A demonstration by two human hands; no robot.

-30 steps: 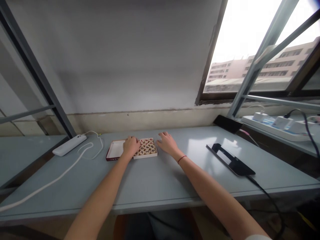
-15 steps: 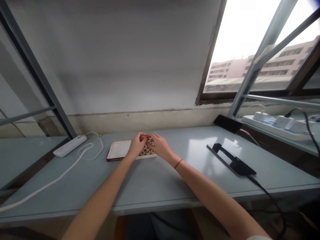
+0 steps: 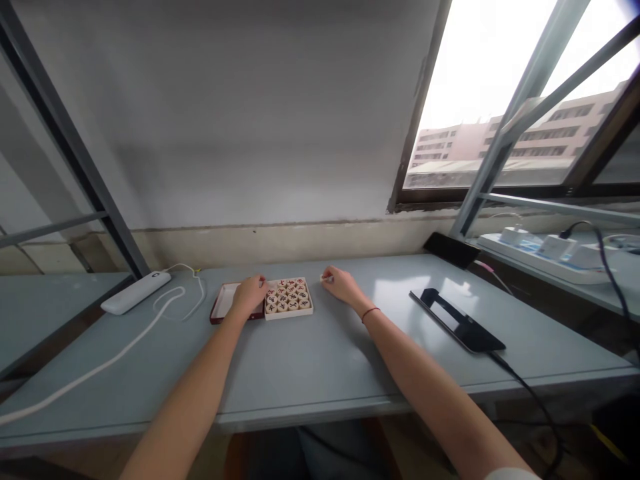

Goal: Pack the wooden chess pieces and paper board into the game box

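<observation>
A small tray packed with several round wooden chess pieces lies on the grey desk. Beside it on the left sits its dark red lid, open side up. My left hand rests on the seam between lid and tray, fingers curled over the tray's left edge. My right hand is on the desk just right of the tray, fingers pinched on a small pale piece at their tips. A red string circles that wrist.
A white power bank with a white cable lies at the left. A black tablet with a black cord lies at the right. A power strip with plugs sits on the window ledge. Metal shelf posts stand on both sides.
Half a second ago both hands met above the tray. They have since parted: the right moved right onto the desk with a small piece, the left dropped to the tray's left edge.
</observation>
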